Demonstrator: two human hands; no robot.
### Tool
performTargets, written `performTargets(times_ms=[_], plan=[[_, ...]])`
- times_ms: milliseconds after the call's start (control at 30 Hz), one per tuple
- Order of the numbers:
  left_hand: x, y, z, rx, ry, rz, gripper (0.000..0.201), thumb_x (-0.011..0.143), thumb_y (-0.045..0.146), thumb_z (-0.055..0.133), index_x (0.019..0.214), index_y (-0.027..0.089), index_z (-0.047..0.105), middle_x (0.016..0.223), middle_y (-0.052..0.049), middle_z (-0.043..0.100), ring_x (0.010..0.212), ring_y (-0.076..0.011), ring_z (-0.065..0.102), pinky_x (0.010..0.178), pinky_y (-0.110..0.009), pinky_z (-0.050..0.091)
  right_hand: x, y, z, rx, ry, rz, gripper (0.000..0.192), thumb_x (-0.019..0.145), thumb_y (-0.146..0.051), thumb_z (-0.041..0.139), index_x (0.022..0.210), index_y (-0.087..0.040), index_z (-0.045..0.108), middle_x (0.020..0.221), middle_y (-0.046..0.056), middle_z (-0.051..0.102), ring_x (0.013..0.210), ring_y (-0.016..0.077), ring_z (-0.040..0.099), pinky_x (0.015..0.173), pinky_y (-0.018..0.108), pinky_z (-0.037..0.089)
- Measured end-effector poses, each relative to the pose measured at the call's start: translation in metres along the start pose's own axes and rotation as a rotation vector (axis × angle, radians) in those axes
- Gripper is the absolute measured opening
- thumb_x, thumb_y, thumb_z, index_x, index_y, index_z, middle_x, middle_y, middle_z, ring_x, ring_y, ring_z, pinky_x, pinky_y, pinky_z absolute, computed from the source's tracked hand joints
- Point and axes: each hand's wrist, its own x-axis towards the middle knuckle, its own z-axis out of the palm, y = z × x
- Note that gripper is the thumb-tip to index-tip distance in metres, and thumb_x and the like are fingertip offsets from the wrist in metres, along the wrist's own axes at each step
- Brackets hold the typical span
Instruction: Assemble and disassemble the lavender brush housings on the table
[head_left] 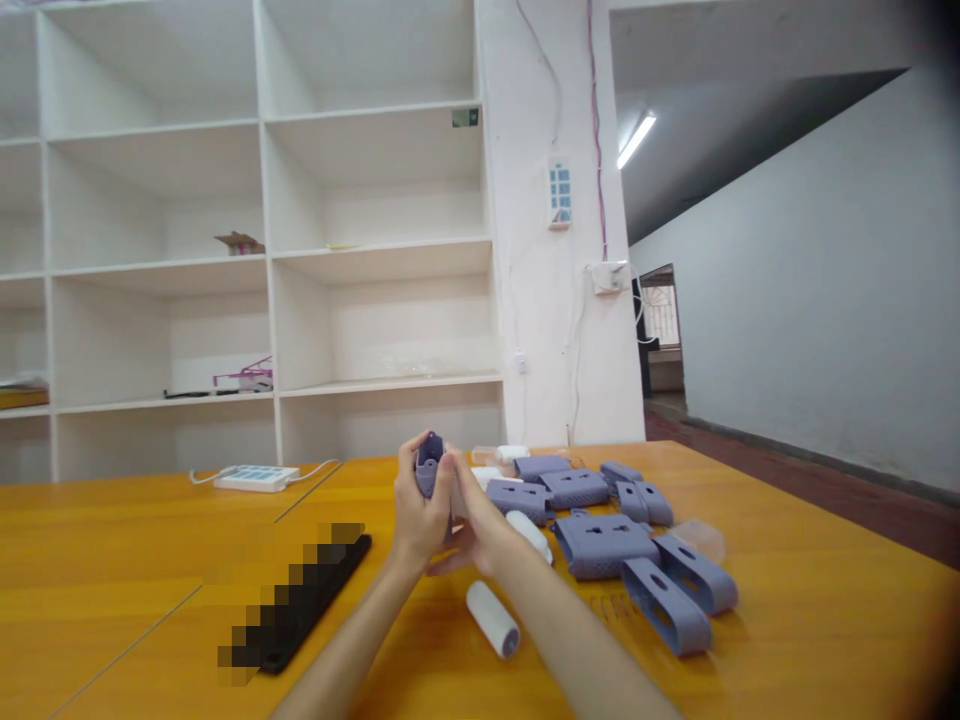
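Note:
My left hand (416, 508) and my right hand (471, 510) come together above the table, both closed around a grey-purple plastic housing (429, 463). Its hollow end points up between my thumbs, while my fingers and palms cover most of the rest. Just below my hands lies a white roller (493, 620) with a grey end cap. Another white piece (529, 535) rests partly behind my right wrist. To the right are several more grey-purple parts, among them a wide housing with slots (606, 545) and a flat open loop (667, 607).
A long black object (319, 605), partly pixelated, lies on the orange table (135, 570) at the left. Farther back sits a white power strip (256, 478) with a cord. Small springs (613, 607) and a clear plastic piece (699, 540) lie at the right. White shelves (270, 250) stand behind.

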Motion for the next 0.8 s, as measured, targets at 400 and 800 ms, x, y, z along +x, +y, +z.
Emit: performTargets(times_ms=[400, 800], plan=[[-0.004, 0.003, 0.0, 0.033, -0.016, 0.091, 0.04, 0.098, 0.045, 0.058, 0.129, 0.019, 0.055, 0.121, -0.012, 0.063, 0.108, -0.025, 0.064, 0.094, -0.034, 0.048, -0.003, 0.001, 0.008, 0.208, 0.143, 0.054, 0.058, 0.087, -0.074, 0.049, 0.103, -0.024, 0.073, 0.091, 0.007, 0.077, 0.081, 0.026, 0.072, 0.063, 0.035, 0.058], [0.009, 0.003, -0.003, -0.009, 0.003, 0.03, 0.044, 0.093, 0.054, 0.062, 0.123, 0.021, 0.06, 0.112, -0.007, 0.066, 0.097, -0.0223, 0.065, 0.088, -0.03, 0.048, -0.002, 0.007, 0.021, 0.122, 0.246, 0.042, 0.062, 0.088, -0.077, 0.043, 0.115, -0.028, 0.068, 0.103, 0.006, 0.074, 0.082, 0.0236, 0.072, 0.059, 0.033, 0.059]])
